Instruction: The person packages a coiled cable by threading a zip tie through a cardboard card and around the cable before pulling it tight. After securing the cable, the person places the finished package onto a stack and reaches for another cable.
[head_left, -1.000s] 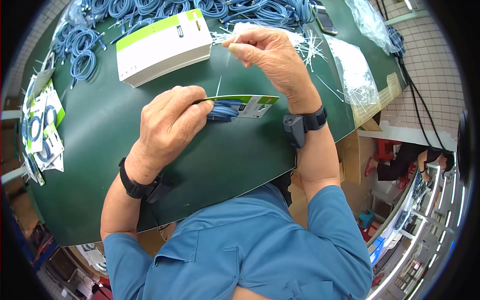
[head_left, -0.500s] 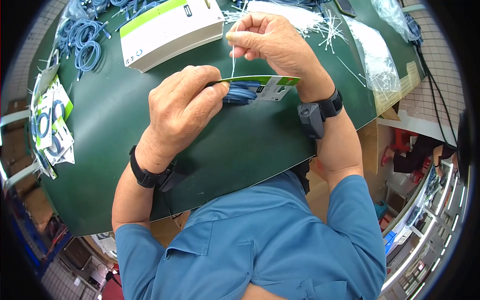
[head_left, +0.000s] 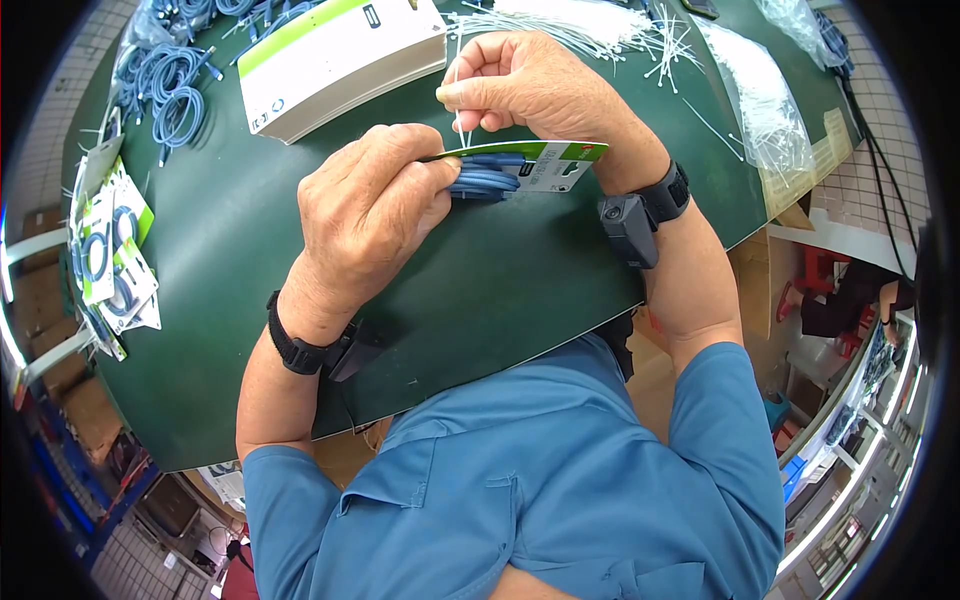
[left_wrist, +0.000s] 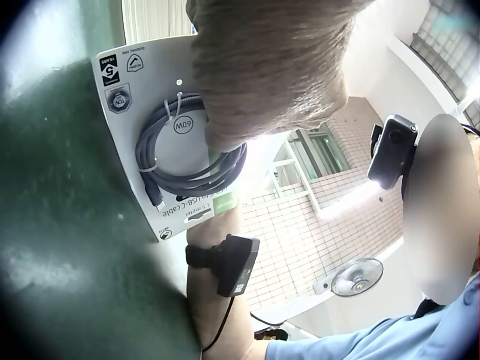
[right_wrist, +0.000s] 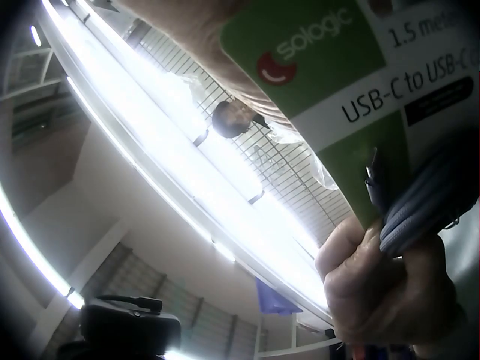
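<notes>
A blue USB-C cable [head_left: 484, 182], coiled, lies against a green and white printed card [head_left: 555, 168]. My left hand [head_left: 370, 205] grips card and coil together at their left end, thumb on the cable side. In the left wrist view, white ties [left_wrist: 171, 107] loop round the coil at its top and side. Above the card's far edge, my right hand [head_left: 545, 90] pinches a thin white cable tie [head_left: 463, 136] between thumb and fingers; the tie's lower part reaches the card's back. Curled fingers of the left hand [right_wrist: 390, 292] show below the coil in the right wrist view.
A stack of white and green cards [head_left: 345, 75] stands just beyond the left hand. Loose white ties [head_left: 665, 50] and a clear bag of ties [head_left: 765, 110] lie to the right. Coiled blue cables [head_left: 170, 95] cover the back left; carded cables [head_left: 110, 250] are piled at the left edge.
My right hand has come down toward the card's far edge, with the tie now spanning from its fingers to the card. My left hand keeps its grip. The head view has shifted slightly.
</notes>
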